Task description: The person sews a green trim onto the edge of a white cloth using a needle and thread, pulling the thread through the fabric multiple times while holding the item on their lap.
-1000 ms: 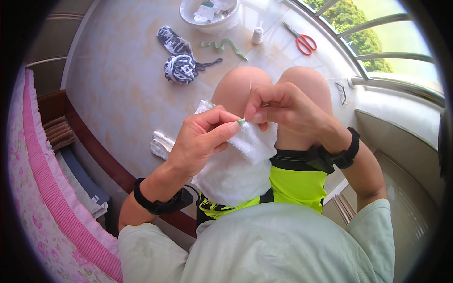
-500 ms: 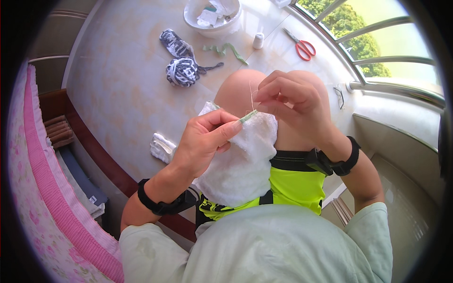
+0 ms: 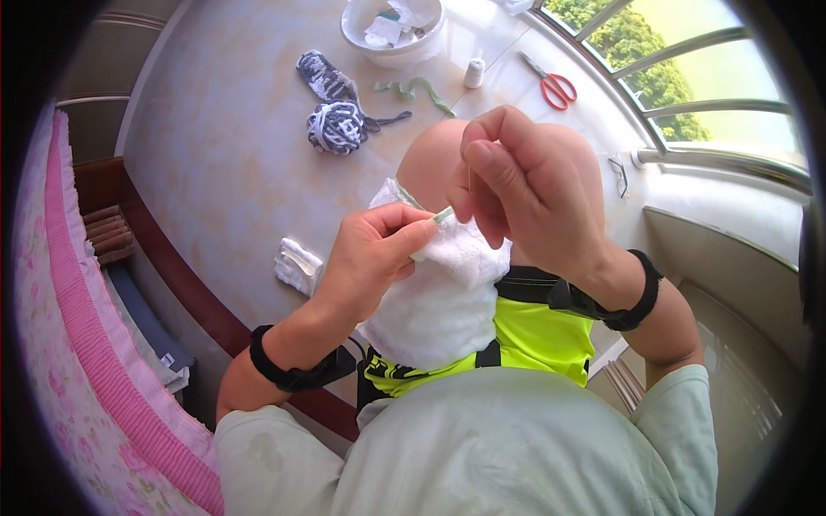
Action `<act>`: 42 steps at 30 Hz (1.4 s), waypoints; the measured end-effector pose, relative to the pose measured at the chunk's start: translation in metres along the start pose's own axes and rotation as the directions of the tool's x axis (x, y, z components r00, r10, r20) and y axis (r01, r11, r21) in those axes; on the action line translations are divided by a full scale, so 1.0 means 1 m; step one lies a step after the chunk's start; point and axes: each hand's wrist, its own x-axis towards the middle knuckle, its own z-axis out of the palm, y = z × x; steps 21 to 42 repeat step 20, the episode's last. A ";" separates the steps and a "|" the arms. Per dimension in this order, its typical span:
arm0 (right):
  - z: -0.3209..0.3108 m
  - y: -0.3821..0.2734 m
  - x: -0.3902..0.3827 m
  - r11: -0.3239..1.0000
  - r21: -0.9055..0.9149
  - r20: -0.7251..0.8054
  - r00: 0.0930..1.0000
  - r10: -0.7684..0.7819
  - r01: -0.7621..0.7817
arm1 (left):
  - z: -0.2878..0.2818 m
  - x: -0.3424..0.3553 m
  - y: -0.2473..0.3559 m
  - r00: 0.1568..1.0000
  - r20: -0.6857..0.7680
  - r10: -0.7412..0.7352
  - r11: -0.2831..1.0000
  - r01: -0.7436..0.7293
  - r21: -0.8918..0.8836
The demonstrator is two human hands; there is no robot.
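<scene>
A white terry cloth (image 3: pixel 430 297) with green edging (image 3: pixel 443 215) is spread over my lap. My left hand (image 3: pixel 366 254) is closed, pinching the green-trimmed edge between thumb and forefinger. Above and to the right of that edge, my right hand (image 3: pixel 520 193) is raised with thumb and forefinger pinched together. A thin sewing needle (image 3: pixel 470 178) shows as a fine sliver below its thumb. The thread is too fine to follow from the needle to the cloth.
On the tiled floor ahead lie a grey-and-white yarn ball (image 3: pixel 335 127), a green strip (image 3: pixel 419 89), a white thread spool (image 3: pixel 474 73) and red-handled scissors (image 3: pixel 552 84). A white basin (image 3: pixel 393 53) stands beyond. A folded white cloth (image 3: pixel 298 266) lies left, beside a pink-edged bed (image 3: pixel 112 344).
My right hand has moved up and toward me, away from the cloth edge, and turned at the wrist. My left hand keeps its pinch in nearly the same place.
</scene>
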 end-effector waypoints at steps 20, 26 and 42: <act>-0.026 0.030 0.000 0.989 -0.067 -0.018 0.991 -0.132 0.131 | -0.014 0.001 -0.007 0.999 -0.042 0.000 1.000 -0.001 -0.027; -0.026 0.030 0.000 0.989 -0.067 -0.018 0.991 -0.132 0.131 | -0.014 0.001 -0.007 0.999 -0.042 0.000 1.000 -0.001 -0.027; -0.026 0.030 0.000 0.989 -0.067 -0.018 0.991 -0.132 0.131 | -0.014 0.001 -0.007 0.999 -0.042 0.000 1.000 -0.001 -0.027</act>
